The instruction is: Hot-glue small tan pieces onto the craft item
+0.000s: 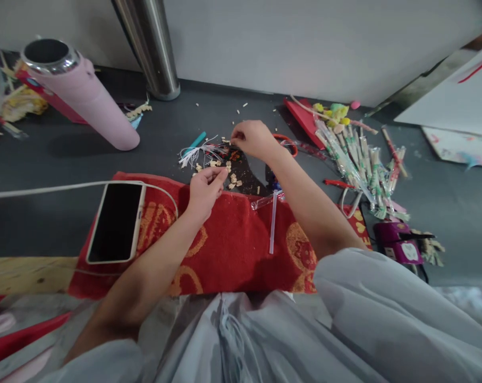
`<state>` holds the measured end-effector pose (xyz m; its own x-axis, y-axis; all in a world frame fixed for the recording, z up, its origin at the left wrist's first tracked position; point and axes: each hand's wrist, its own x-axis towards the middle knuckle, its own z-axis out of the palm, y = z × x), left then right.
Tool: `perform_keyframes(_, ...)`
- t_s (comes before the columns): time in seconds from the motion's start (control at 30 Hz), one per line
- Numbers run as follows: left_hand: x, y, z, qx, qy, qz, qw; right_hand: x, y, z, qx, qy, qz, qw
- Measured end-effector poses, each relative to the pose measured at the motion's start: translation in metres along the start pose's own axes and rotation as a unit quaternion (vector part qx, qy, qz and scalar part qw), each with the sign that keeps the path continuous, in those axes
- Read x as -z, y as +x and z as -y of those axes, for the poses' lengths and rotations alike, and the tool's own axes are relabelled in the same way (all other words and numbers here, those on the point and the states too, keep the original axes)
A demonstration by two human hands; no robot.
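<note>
The left hand (pixel 206 187) is seen with thumb and fingertips pinched together at the far edge of the red towel (pixel 233 244); whatever is pinched is too small to identify. The scattered beige bits (pixel 233 180) lie just beside those fingertips. The right hand (pixel 252 138) is curled, fingers down, over the white threads (pixel 195 153); its hold cannot be determined. A phone (pixel 116 222) rests on the towel, left.
</note>
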<state>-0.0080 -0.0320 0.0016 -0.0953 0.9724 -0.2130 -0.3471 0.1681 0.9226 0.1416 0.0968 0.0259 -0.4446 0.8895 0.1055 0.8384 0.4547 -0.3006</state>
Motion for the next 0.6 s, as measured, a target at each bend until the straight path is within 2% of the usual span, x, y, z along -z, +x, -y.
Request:
perform_keyframes(0.17,0.000,-0.001,0.000,0.005,-0.011,0.009,1.000,-0.009,0.034,0.004,0.022,-0.095,0.045,0.994)
perform_keyframes(0.4,0.001,0.000,0.004,-0.011,-0.005,0.013,1.000,-0.015,0.049,0.006,0.054,-0.154,0.098,0.982)
perform_keyframes(0.5,0.001,0.000,0.003,-0.010,-0.004,0.014,1.000,-0.022,0.055,-0.001,0.093,-0.159,0.082,0.979)
perform_keyframes(0.6,0.001,0.000,0.002,-0.001,-0.008,0.011,1.000,-0.026,0.057,-0.010,0.115,-0.113,0.035,0.986)
